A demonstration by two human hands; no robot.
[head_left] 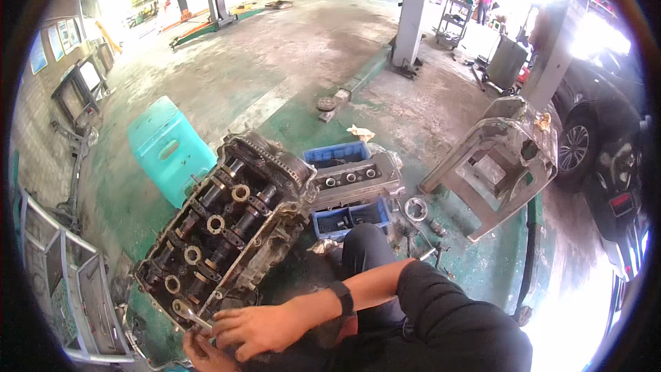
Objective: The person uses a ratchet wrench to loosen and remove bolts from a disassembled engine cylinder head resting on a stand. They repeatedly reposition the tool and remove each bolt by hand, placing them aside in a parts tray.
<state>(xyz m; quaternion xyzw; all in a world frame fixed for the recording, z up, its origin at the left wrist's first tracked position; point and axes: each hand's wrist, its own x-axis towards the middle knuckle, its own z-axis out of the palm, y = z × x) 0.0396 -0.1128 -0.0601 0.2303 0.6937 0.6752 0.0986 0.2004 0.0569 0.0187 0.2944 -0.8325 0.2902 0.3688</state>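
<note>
A grimy engine cylinder head (248, 207) with camshafts and a timing chain lies diagonally at lower left. At its near corner is a silver wrench (189, 313). My right hand (258, 327), with a dark band on the wrist, reaches from the right and has its fingers curled over the wrench handle. My left hand (205, 351) is just below it, partly hidden, its fingers closed at the handle's end. A grey engine cover (358, 176) lies beyond my knee between two blue bins (334, 153) of parts.
A teal plastic stool (165, 151) stands beyond the engine; a worn metal stool (482, 179) is at right, beside a dark car (599, 165). Loose parts (416, 210) lie by my knee. Metal frames (69, 275) lean at left. Posts (413, 21) and a distant person (483, 3) are behind.
</note>
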